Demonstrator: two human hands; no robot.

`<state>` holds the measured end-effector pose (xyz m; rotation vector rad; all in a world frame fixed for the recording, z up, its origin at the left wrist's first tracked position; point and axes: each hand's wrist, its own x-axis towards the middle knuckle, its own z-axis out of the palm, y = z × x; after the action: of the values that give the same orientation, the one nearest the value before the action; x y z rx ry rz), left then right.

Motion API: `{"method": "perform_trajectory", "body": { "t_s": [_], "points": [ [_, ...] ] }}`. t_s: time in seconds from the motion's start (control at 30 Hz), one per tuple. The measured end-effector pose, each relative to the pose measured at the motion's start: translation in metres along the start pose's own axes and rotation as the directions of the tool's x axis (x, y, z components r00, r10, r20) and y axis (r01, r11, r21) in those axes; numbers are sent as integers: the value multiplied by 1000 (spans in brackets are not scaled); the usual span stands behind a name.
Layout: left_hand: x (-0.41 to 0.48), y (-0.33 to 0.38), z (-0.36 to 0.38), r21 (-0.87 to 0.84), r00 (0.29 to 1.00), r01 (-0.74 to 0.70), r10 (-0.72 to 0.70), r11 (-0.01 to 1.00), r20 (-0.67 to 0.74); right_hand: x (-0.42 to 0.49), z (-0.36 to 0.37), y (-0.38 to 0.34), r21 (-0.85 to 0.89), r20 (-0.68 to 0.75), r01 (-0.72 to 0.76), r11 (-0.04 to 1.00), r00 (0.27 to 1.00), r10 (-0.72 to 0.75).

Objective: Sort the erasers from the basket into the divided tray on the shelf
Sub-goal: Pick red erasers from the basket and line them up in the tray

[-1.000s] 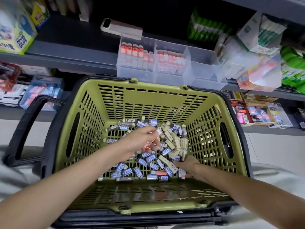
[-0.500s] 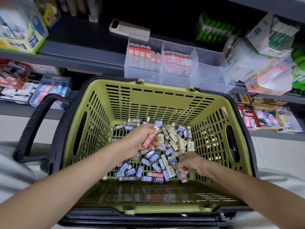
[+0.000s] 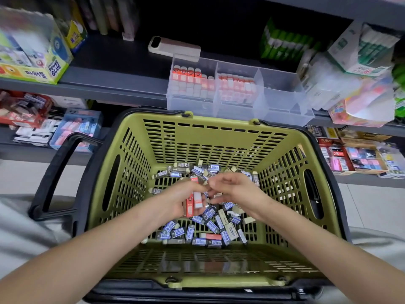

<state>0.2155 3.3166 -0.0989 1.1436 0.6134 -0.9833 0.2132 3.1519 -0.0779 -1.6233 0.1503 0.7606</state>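
A green slatted basket [image 3: 135, 172] holds a heap of several small erasers [image 3: 210, 229] in blue, grey and cream sleeves. Above the heap my left hand [image 3: 179, 200] grips a bunch of red-and-white erasers [image 3: 194, 199]. My right hand [image 3: 235, 189] meets it from the right, its curled fingertips touching the bunch. On the dark shelf behind the basket stands the clear divided tray [image 3: 282, 102]; its left and middle compartments hold rows of red-and-white erasers, while the right compartment looks bare.
A beige flat device [image 3: 174, 46] lies behind the tray. Glue boxes [image 3: 32, 64] stand at the left of the shelf, bagged stationery [image 3: 355, 93] at the right. The basket's black handle [image 3: 57, 172] hangs down at the left. Lower shelves carry more packaged goods.
My right hand has come up from the lower right of the heap to meet my left hand. The left hand now holds more red erasers.
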Motion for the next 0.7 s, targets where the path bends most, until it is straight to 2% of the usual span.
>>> {"method": "perform_trajectory", "body": {
  "t_s": [0.03,0.07,0.1,0.17,0.2,0.23,0.33,0.43,0.53,0.6,0.7],
  "points": [
    [-1,3,-3,-7,999,3,-3,1000,-47,2,-2,12,-110,-23,-32,993,999,30],
    [-2,7,-6,-42,997,0,-3,999,-80,5,-2,27,-305,-28,-59,950,998,53],
    [-4,13,-9,-88,996,-8,0,996,-95,9,-1,43,-534,1,-56,843,998,67],
    [-8,23,-13,-140,997,-22,11,990,-79,17,5,72,-862,102,18,507,985,139],
    [-10,27,-14,-147,998,-31,23,989,-55,20,9,82,-930,134,60,362,974,183],
    [-11,30,-14,-145,999,-43,40,989,-27,24,12,90,-958,153,93,271,965,212],
    [-15,38,-13,-143,995,-88,94,986,37,34,19,103,-976,179,142,164,955,237],
    [-19,43,-15,-194,987,-127,143,973,73,39,22,108,-974,192,160,158,958,212],
    [-22,47,-18,-233,978,-172,194,957,76,38,18,108,-961,197,154,228,964,181],
    [-24,49,-19,-248,972,-197,222,949,78,36,13,96,-920,168,107,377,977,135],
    [-30,52,-19,-246,955,-241,275,939,114,28,0,60,-706,110,13,708,990,92]
  ]
}}
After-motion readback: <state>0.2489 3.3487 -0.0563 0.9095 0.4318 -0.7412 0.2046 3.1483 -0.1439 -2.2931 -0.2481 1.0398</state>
